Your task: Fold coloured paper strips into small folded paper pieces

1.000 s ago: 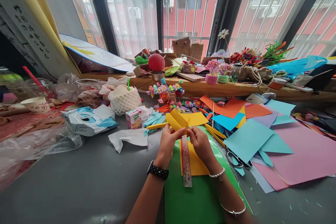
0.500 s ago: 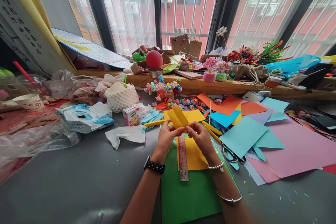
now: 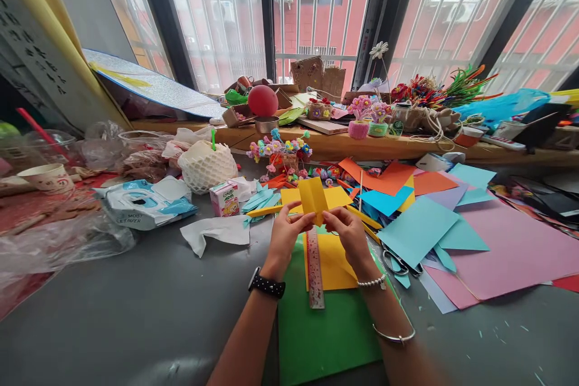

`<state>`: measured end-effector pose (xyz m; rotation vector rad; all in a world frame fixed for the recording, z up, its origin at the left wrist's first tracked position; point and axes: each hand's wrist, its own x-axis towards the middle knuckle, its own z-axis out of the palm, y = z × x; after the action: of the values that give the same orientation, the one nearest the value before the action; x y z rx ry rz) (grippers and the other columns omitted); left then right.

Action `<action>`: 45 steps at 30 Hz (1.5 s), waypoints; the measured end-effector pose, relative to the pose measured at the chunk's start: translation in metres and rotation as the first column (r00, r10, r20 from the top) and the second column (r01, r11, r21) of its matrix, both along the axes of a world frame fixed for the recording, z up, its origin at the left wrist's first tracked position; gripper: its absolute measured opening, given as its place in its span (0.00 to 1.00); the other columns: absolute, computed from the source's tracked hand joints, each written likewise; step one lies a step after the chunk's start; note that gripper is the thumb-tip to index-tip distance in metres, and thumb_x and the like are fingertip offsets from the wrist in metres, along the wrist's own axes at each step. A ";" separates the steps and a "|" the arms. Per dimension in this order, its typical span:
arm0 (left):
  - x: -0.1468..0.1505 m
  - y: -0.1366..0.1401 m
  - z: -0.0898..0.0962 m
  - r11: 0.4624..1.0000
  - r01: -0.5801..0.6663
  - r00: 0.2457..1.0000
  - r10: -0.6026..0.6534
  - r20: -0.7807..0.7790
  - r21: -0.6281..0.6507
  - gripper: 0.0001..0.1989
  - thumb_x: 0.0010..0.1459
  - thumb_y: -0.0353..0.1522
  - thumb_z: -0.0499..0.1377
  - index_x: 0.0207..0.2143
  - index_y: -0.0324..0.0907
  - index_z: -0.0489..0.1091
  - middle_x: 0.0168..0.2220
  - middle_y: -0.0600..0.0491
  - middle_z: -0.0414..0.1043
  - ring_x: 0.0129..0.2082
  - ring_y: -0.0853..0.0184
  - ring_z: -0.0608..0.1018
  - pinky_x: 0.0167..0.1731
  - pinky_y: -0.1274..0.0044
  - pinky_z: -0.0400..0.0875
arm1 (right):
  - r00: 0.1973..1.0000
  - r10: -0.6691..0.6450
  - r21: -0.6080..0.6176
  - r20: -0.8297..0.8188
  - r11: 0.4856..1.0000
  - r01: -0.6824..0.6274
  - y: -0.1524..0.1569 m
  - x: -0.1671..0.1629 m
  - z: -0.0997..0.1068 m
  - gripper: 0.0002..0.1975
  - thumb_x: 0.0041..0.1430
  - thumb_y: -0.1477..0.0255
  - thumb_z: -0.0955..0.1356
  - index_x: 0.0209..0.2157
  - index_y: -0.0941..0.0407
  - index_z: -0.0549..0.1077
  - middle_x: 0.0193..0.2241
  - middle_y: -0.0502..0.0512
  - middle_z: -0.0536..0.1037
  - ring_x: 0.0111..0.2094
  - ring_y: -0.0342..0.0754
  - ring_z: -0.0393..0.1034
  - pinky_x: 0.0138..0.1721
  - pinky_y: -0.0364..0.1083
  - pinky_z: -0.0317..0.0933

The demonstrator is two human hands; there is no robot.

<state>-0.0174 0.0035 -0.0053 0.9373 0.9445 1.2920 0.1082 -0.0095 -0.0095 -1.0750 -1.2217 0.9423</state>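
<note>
Between my two hands I hold up a small piece of yellow paper with a crease running down it. My left hand pinches its lower left edge, and my right hand pinches its lower right corner. Below them, a clear patterned ruler lies on a larger yellow sheet. Both rest on a green board. Just beyond my hands lies another yellow sheet, partly hidden by the held piece.
Scissors lie partly under blue paper on the right, near a big pink sheet. To the left are a white tissue, a small pink box and a wet-wipe pack. A cluttered wooden ledge runs behind.
The yellow paper has turned from a slant to nearly upright, and its crease now faces me more openly. Both hands keep their pinch; the view has shifted slightly.
</note>
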 end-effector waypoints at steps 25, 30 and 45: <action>0.000 -0.003 0.003 0.975 0.221 0.954 -0.213 -0.212 0.016 0.25 0.34 0.32 0.65 0.36 0.37 0.60 0.19 0.58 0.66 0.21 0.73 0.71 0.23 0.82 0.62 | 0.998 -0.019 0.023 0.062 1.000 0.017 0.003 0.003 -0.002 0.13 0.47 0.62 0.64 0.22 0.58 0.65 0.19 0.48 0.64 0.21 0.40 0.56 0.22 0.40 0.53; -0.003 -0.001 0.003 0.991 0.134 0.984 -0.131 -0.120 0.022 0.21 0.40 0.35 0.62 0.37 0.37 0.64 0.34 0.48 0.71 0.32 0.68 0.73 0.30 0.79 0.65 | 0.973 0.032 0.036 0.229 0.999 -0.041 0.002 0.001 -0.004 0.14 0.47 0.63 0.65 0.19 0.58 0.62 0.17 0.47 0.61 0.19 0.39 0.55 0.19 0.39 0.50; 0.000 -0.002 0.000 0.996 0.087 0.982 -0.082 -0.171 0.019 0.13 0.40 0.38 0.61 0.24 0.35 0.71 0.23 0.53 0.70 0.26 0.69 0.72 0.29 0.77 0.66 | 0.924 -0.237 0.305 0.301 0.942 0.142 -0.002 -0.002 -0.002 0.08 0.51 0.71 0.63 0.34 0.57 0.68 0.29 0.54 0.71 0.29 0.44 0.66 0.28 0.42 0.63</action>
<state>-0.0171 0.0010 -0.0051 1.1106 1.0098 1.1689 0.1062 -0.0112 -0.0110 -1.1308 -1.4459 0.4286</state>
